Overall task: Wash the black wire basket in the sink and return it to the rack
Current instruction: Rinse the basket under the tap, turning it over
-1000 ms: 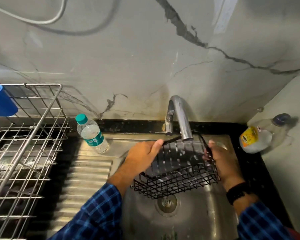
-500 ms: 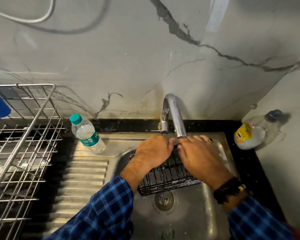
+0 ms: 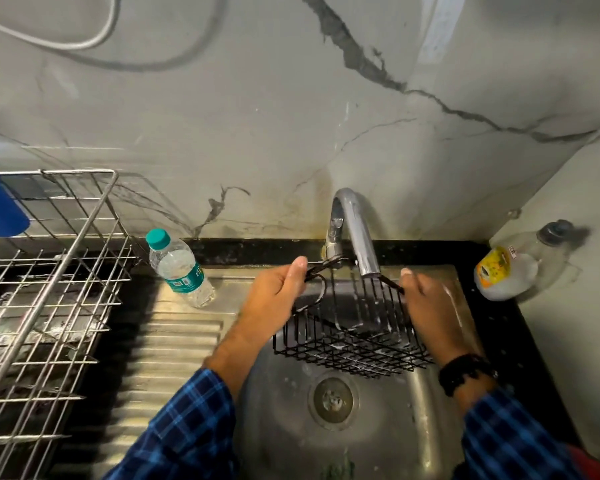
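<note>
A grey veined marble wall [image 3: 222, 116] backs a black worktop [image 3: 499, 341] holding a steel sink [image 3: 413, 427]. Its ribbed drainboard [image 3: 174, 341] runs left to a steel wire dish rack [image 3: 49, 289]. The black wire basket [image 3: 354, 348] hangs tilted over the basin, its far rim just under the tap [image 3: 355, 226]. The left hand [image 3: 278, 299] and right hand [image 3: 426, 306] each grip the upper rim on their own side. A water bottle [image 3: 179, 268] sits at the drainboard's back edge, and a yellow-labelled bottle [image 3: 506, 271] lies in the right corner.

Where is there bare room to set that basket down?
The ribbed drainboard between the rack and the sink bowl, nearer than the water bottle, is bare. Crowded under the tap: left hand and right hand hold the basket.
</note>
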